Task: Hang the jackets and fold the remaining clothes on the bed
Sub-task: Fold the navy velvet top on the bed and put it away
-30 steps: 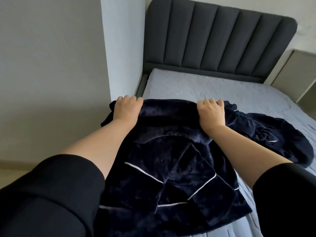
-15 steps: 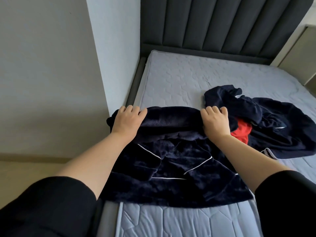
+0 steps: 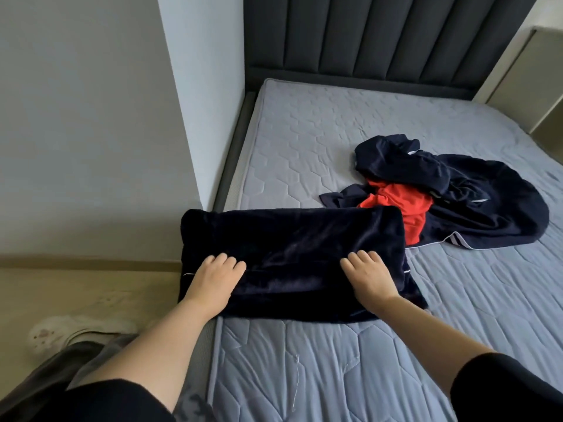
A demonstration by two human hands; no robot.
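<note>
Bed left edge: dark top folded under L hand & R hand, fingers flat; pile toward right edge unfolded.

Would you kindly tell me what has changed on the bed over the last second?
The left hand and right hand drew the far edge of the dark velvet garment toward the person, folding it over into a flat rectangle at the left edge of the mattress. They now lie on its near part, hold unclear. The pile of navy and red clothes stayed put.
</note>
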